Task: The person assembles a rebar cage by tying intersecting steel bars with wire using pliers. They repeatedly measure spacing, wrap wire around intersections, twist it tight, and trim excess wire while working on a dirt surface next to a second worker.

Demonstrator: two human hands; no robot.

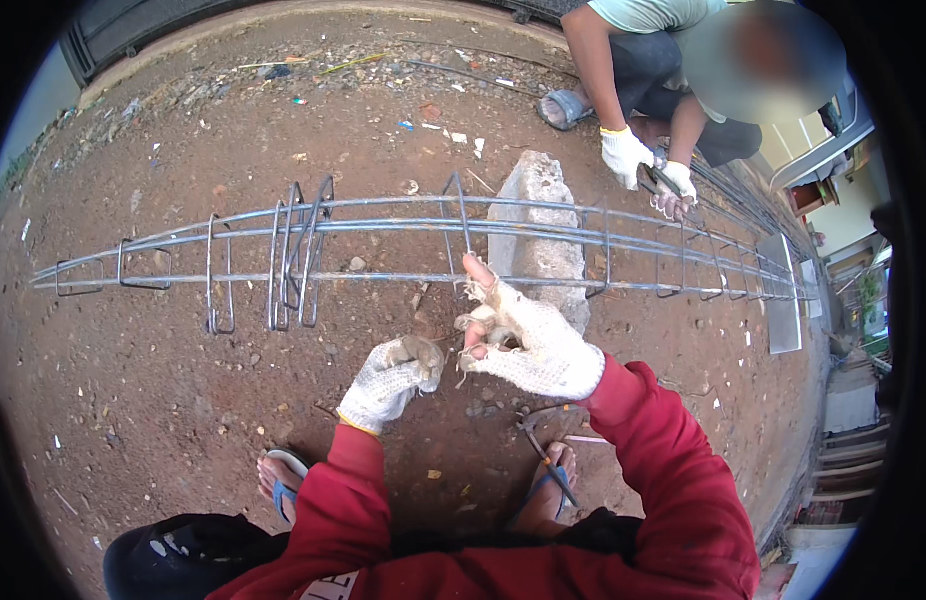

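Observation:
My left hand (391,380), in a white knit glove, is closed with its fingers curled in; what it holds, if anything, is hidden. My right hand (543,345) wears a frayed glove with bare fingertips poking out. Its fingers are apart, and the index finger reaches up to the near bar at the foot of a bent stirrup (463,220). Long steel rods (403,238) run across in front of me, threaded through several stirrups. A cluster of loose stirrups (301,255) stands to the left along the rods.
A pale concrete block (536,210) lies under the rods. A metal tool with a thin handle (545,458) rests by my right foot. At the far right a crouching co-worker's gloved hands (628,158) hold a dark tool over more rods. A flat plate (780,295) stands at the right end.

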